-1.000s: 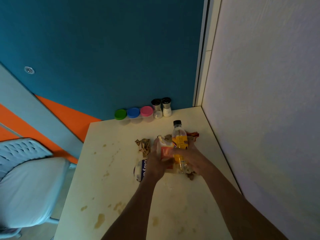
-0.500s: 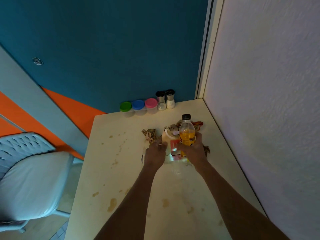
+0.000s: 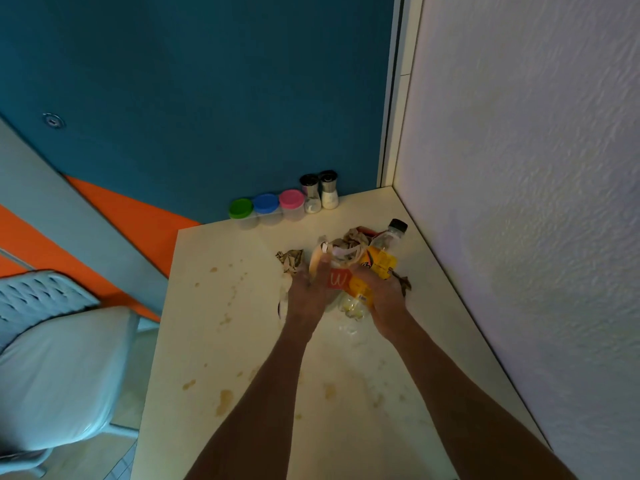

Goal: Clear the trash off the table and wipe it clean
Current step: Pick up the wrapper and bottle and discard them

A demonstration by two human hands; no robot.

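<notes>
Both hands meet over a heap of trash near the centre of the frame, on the far right part of the cream table [image 3: 214,341]. The left hand [image 3: 306,294] curls its fingers around a red-and-white paper carton [image 3: 337,279] and the pale wrapper beside it. The right hand [image 3: 382,294] grips a plastic bottle [image 3: 379,259] of orange drink by its lower half; the bottle tilts to the upper right, its black cap pointing at the white wall [image 3: 536,202]. Crumpled brown paper [image 3: 291,259] lies just left of the heap, and more of it shows behind the carton. Brown stains [image 3: 224,400] dot the tabletop in the lower left. At the table's far edge stand 3 small tubs with green, blue and pink lids [image 3: 266,204] and 2 shakers [image 3: 320,190]. A pale chair [image 3: 59,358] sits at the left edge.
</notes>
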